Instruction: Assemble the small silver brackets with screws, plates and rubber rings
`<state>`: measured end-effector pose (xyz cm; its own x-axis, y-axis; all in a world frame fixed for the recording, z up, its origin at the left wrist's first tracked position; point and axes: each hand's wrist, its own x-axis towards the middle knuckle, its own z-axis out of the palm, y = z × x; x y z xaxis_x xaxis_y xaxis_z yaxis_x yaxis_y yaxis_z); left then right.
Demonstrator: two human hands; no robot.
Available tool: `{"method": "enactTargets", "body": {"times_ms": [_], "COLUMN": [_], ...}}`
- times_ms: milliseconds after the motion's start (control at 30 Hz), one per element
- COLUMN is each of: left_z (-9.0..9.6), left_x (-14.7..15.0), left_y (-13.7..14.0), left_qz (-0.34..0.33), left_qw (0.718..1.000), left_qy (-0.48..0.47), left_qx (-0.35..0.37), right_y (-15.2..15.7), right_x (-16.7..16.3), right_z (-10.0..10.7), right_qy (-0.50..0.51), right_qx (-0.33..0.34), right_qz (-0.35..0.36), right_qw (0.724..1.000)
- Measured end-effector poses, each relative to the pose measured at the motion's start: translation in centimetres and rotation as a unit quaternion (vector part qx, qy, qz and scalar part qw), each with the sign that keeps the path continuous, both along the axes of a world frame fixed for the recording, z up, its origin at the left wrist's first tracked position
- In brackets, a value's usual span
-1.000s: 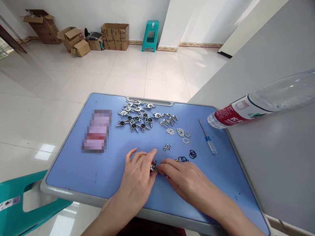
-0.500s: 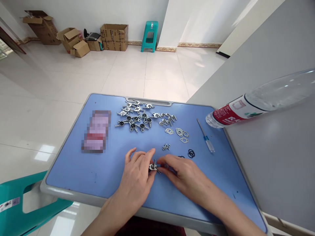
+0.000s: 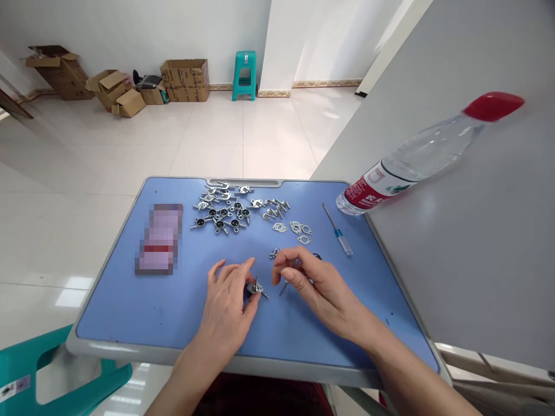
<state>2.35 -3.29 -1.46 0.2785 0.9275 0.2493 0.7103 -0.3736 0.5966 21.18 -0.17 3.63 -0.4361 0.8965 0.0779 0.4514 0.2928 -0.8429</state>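
My left hand (image 3: pixel 228 297) lies over the table with its thumb and fingers closed around a small metal fitting (image 3: pixel 255 288), which has an oval flange, an upright stem and a side tube. To its right, my right hand (image 3: pixel 318 283) is curled beside a small pile of screws (image 3: pixel 274 253). A slim screwdriver (image 3: pixel 284 288) appears to be in that hand, its thin shaft slanting down below the fingers and a bit of translucent purplish handle showing between them. Whether the fingertips touch a screw is hidden. Black rings (image 3: pixel 318 256) are mostly covered by the right hand.
Several metal fittings (image 3: pixel 220 225), some with black centres, lie behind the hands, with bent tubes (image 3: pixel 277 209) and flat oval plates (image 3: pixel 304 239) alongside. A second screwdriver (image 3: pixel 342 240) and a water bottle (image 3: pixel 373 188) are to the right. A blurred-out object (image 3: pixel 159 237) lies left.
My right hand has drawn away from the fitting and lifted towards the screws. My left hand still holds the fitting. The camera view has shifted, and the bottle's red cap now shows.
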Motion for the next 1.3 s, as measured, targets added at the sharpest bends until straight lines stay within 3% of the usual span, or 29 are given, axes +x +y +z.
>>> {"method": "enactTargets", "body": {"times_ms": [200, 700, 967, 1167, 1300], "left_z": [0.0, 0.0, -0.2, -0.2, -0.3], "left_x": [0.0, 0.0, -0.1, 0.0, 0.0], "left_y": [0.0, 0.0, -0.1, 0.0, 0.0], "left_qz": [0.001, 0.006, 0.002, 0.007, 0.008], "left_qw": [1.000, 1.000, 1.000, 1.000, 1.000], "left_qy": [0.005, 0.018, 0.026, 0.022, 0.023], "left_qx": [0.001, 0.005, 0.015, 0.012, 0.018], "right_y": [-0.1, -0.1, 0.0, -0.1, -0.1], "right_x": [-0.3, -0.6, -0.9, -0.3, -0.7], "right_z": [-0.2, -0.4, -1.4, -0.7, -1.4], "right_qy": [0.003, 0.009, -0.055, -0.033, -0.043], "right_qx": [0.067, 0.112, 0.282, 0.202, 0.305], "right_qz": [0.026, 0.089, 0.112, 0.138, 0.075], "right_qw": [0.997, 0.990, 0.951, 0.969, 0.949]}}
